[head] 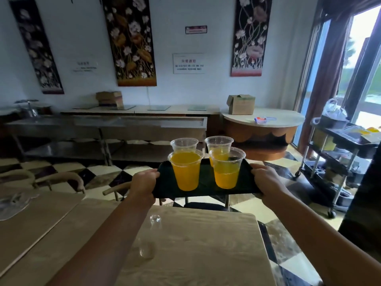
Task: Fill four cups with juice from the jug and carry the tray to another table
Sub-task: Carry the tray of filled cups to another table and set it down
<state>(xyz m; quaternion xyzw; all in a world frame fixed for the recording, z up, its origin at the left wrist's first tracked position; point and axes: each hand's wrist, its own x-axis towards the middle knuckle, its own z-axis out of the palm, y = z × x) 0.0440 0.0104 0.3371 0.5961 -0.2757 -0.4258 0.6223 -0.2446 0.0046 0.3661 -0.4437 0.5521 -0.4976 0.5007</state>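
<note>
A dark tray (206, 183) is held in the air above the far edge of a light wooden table (198, 244). My left hand (144, 181) grips its left rim and my right hand (266, 177) grips its right rim. Several clear plastic cups with orange juice stand upright on it: a near left cup (185, 172), a near right cup (226, 170), a far left cup (184, 144) and a far right cup (219, 144). No jug is in view.
Another wooden table (35, 215) lies at the left with chair backs (61, 178) behind it. A steel counter (107, 124) runs along the wall. A round table (263, 120) carries a cardboard box. A wheeled trolley (340, 153) stands at the right by the window.
</note>
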